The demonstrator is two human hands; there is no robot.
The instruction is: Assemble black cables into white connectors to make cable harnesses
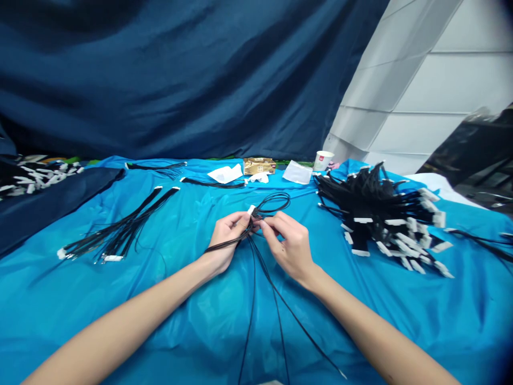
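Note:
In the middle of the head view, my left hand point(228, 238) is closed round a black wire harness point(276, 199). Its white connector point(251, 210) sticks up by my left thumb. Close against it on the right, my right hand point(289, 243) has thumb and forefinger pinched at the wires just below the connector; which strand lies between the fingertips is hidden. Some wires loop up behind the hands, and others run back across my left palm. Several loose wires point(276, 283) hang down towards the front, one with a pale tip.
Harnesses point(124, 227) lie at the left on the blue sheet point(192, 321). A large pile of harnesses point(372, 208) with white connectors is on the right, more connectors point(36, 179) at far left. At the back stand a tissue pack point(259, 166) and paper cup point(323, 160).

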